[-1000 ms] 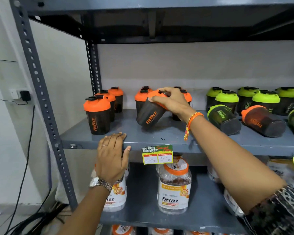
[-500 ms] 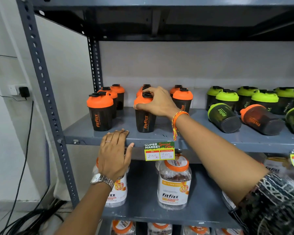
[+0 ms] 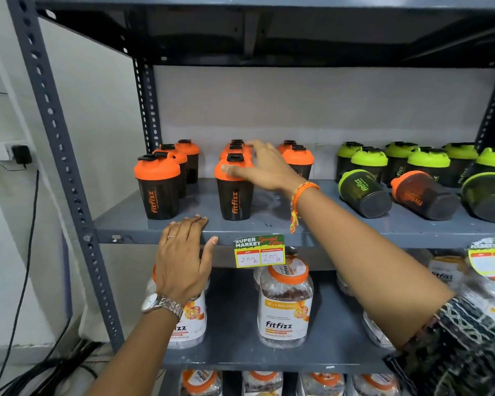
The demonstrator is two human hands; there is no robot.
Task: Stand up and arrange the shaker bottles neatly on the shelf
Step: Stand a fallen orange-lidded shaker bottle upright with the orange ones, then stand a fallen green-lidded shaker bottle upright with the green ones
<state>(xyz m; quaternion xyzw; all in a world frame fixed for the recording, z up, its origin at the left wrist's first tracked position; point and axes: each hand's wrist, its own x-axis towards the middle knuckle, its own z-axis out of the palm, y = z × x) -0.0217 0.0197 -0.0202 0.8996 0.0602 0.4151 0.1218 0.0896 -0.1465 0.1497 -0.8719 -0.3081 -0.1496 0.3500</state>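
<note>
Black shaker bottles stand on the grey shelf (image 3: 269,227). An upright orange-lidded shaker (image 3: 234,192) stands at the front of the middle row. My right hand (image 3: 262,167) hovers just over its lid with fingers spread, holding nothing. My left hand (image 3: 183,258) rests flat on the shelf's front edge. Another orange-lidded shaker (image 3: 157,187) stands at the front left. Further right, a green-lidded shaker (image 3: 363,192), an orange-lidded one (image 3: 423,194) and a second green-lidded one (image 3: 489,195) lie on their sides. Upright green-lidded shakers (image 3: 426,164) stand behind them.
A price tag (image 3: 259,250) hangs on the shelf edge. Clear jars with orange lids (image 3: 286,301) fill the shelf below. The rack's grey upright post (image 3: 60,155) is at the left, with a wall socket and charger (image 3: 15,152) and cables beyond it.
My right hand tipped the tilted orange-lidded shaker upright, set it down in the middle row, then let go and lifted off. My left hand stayed on the shelf edge.
</note>
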